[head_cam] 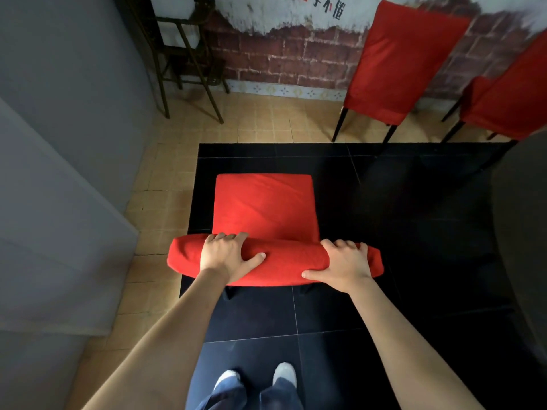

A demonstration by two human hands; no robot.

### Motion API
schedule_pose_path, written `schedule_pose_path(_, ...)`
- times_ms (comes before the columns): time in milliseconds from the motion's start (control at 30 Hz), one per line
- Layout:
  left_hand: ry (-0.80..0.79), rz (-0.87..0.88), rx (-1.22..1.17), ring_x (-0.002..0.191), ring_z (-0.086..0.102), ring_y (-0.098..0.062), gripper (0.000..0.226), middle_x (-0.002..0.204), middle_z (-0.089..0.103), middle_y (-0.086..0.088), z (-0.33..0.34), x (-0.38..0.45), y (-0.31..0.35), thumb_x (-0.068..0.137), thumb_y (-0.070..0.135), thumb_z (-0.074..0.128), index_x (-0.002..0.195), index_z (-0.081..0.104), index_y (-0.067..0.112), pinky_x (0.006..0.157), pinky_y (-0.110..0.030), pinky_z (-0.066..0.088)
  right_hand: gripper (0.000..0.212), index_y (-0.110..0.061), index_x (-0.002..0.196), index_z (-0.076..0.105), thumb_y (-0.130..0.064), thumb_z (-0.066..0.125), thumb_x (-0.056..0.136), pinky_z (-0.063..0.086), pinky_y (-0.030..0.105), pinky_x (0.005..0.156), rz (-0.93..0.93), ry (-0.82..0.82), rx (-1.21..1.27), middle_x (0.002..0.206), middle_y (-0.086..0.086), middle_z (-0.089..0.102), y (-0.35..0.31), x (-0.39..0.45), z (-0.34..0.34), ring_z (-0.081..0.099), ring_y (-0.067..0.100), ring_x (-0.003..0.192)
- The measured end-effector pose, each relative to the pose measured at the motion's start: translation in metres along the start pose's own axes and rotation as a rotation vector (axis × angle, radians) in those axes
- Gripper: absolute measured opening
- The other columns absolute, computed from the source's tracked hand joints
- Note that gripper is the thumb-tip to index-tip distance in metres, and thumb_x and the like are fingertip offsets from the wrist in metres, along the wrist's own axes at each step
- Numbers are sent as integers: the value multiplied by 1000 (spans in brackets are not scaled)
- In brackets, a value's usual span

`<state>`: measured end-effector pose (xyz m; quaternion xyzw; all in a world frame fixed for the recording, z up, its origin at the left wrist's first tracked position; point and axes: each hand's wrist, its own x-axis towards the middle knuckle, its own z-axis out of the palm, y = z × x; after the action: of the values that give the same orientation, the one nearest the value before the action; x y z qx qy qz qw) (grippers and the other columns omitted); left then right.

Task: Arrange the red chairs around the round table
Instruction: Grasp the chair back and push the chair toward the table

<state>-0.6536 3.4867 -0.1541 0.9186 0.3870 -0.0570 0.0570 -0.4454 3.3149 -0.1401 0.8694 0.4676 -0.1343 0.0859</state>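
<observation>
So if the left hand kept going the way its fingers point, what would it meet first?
The left hand grips the chair back, fingers pointing forward over it. Going on, it would likely meet the chair's own seat first; depth is unclear.

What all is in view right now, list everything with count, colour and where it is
red chair, held: one, red cover, centre, on the black floor tiles
red chairs, standing: two, red with dark legs, upper right by the brick wall
round table: one, dark, right edge, only partly seen
metal stand: one, dark, upper left near the wall
left hand: grips the held chair's backrest top
right hand: grips the same backrest top
</observation>
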Motion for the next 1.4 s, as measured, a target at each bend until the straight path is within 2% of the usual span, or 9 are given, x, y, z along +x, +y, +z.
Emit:
schedule_pose_path(433, -30, 193, 32, 113, 55, -19, 94, 113, 66, 4, 3, -15, -24, 68, 84, 8, 132, 51, 31, 103, -36, 35, 101, -29, 130, 48, -96, 34, 55, 31, 51, 102, 203, 25, 50, 121, 1, 61, -40, -68, 21, 52, 27, 117)
schedule_pose_path(667, -43, 252, 66, 116, 54, -19, 92, 119, 64, 4, 2, -20, -33, 67, 84, 11, 137, 45, 34, 103, -34, 33, 109, -27, 127, 53, -97, 22, 49, 33, 50, 99, 277, 108, 75, 116, 4, 64, -61, -94, 34, 56, 29, 111)
schedule_pose_path(867, -55, 318, 95, 116, 54, -18, 91, 120, 64, 4, 1, -31, -41, 68, 83, 10, 137, 45, 33, 104, -34, 33, 112, -27, 126, 52, -97, 18, 47, 33, 52, 99, 353, 94, 95, 116, 5, 64, -81, -116, 43, 55, 30, 112)
schedule_pose_path(1167, -73, 425, 97, 118, 52, -19, 93, 125, 62, 6, 4, -48, -57, 69, 83, 7, 136, 47, 33, 106, -36, 33, 103, -28, 129, 50, -96, 35, 53, 28, 54, 107, 455, 52, 136, 118, 2, 62, -105, -141, 48, 53, 27, 117)
schedule_pose_path(1400, -49, 559, 102, 117, 53, -19, 92, 122, 63, 5, -2, -33, -79, 69, 83, 9, 134, 49, 32, 107, -37, 32, 109, -27, 124, 54, -97, 20, 49, 31, 54, 102, 605, 98, 148, 112, 3, 65, -156, -160, 54, 56, 28, 112)
